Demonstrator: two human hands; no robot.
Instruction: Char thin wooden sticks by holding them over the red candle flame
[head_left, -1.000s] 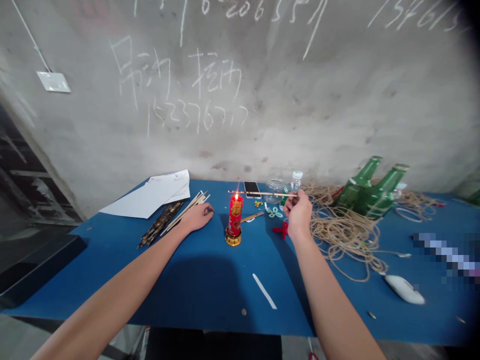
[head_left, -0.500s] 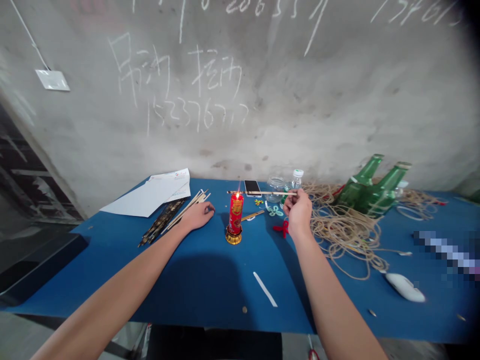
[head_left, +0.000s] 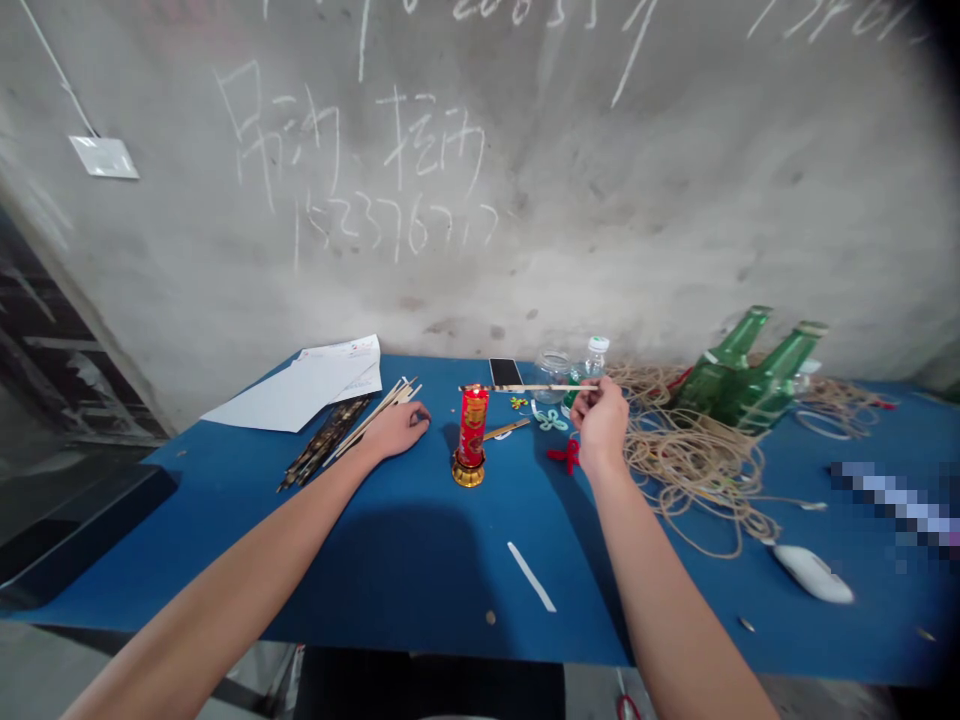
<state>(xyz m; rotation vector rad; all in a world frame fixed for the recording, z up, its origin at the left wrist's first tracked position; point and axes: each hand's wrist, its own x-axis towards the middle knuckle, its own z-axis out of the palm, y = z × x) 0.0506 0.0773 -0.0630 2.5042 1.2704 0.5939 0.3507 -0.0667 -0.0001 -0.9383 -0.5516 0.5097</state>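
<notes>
My right hand (head_left: 600, 428) is raised above the blue table, pinching a thin bamboo stick (head_left: 525, 388) by its near end. The stick runs level to the left and crosses just over the top of a red pillar candle (head_left: 473, 425) in a gold holder (head_left: 466, 470). No flame stands out clearly at the wick in this view. My left hand (head_left: 397, 430) rests on the table with its fingers loosely curled, holding nothing I can see. It lies against a bundle of pale bamboo sticks (head_left: 379, 420), left of the candle.
Behind the candle lie a phone (head_left: 504, 372), a glass jar (head_left: 553, 375) and a plastic bottle (head_left: 594, 358). Green glass bottles (head_left: 724, 372) lean in tangled jute twine (head_left: 697, 470) on the right. A red cord knot (head_left: 566, 456) sits near my right wrist. White paper (head_left: 296, 400) lies at back left.
The bamboo stick's far end has shifted slightly right, and the candle flame seen earlier no longer stands out. My left hand stays in place, and the view has tilted slightly.
</notes>
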